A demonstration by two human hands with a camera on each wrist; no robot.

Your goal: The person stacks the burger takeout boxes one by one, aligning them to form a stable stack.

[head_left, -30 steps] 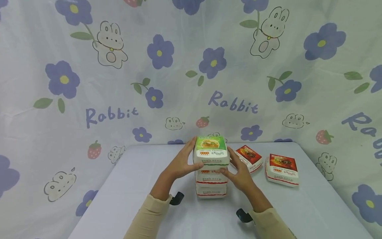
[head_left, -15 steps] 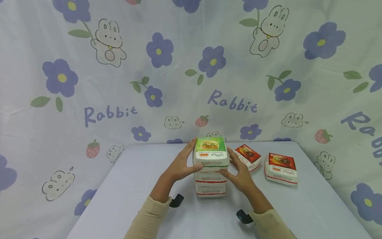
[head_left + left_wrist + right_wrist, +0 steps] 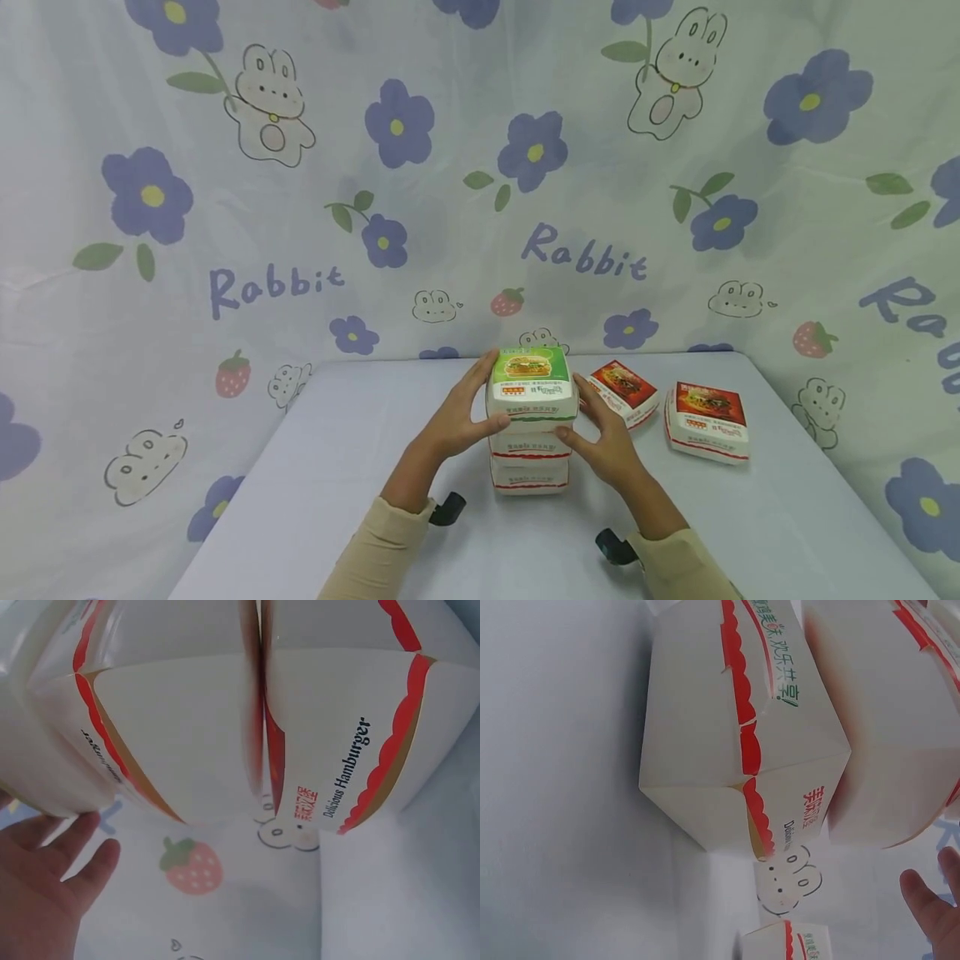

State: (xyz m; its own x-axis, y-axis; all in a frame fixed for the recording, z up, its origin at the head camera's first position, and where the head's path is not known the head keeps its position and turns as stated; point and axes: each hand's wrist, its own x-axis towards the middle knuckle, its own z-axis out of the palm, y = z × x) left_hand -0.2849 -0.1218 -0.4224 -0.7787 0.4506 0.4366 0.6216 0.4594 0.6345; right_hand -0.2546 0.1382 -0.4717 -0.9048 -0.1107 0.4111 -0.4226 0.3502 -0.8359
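Note:
A burger box with a green top (image 3: 532, 367) sits over a stack of two white boxes with red trim, the middle box (image 3: 530, 446) and the bottom box (image 3: 529, 479). My left hand (image 3: 457, 417) grips its left side, thumb at the lower front edge. On the opposite side my right hand (image 3: 609, 437) holds it, thumb at the front right corner. In the left wrist view, my left hand's fingertips (image 3: 88, 821) lie at the edge of the top box. The right wrist view shows the bottom box's side (image 3: 697, 720) beside the middle box (image 3: 892, 742).
Two red-topped burger boxes lie on the white table (image 3: 360, 467) to the right: a turned one (image 3: 624, 393) partly behind my right hand, and another box (image 3: 707, 423) farther right. A rabbit-print curtain (image 3: 450, 192) hangs behind the table.
Both hands have lowered the green-topped box slightly, so it now covers more of the middle box's front. The other boxes stay in place.

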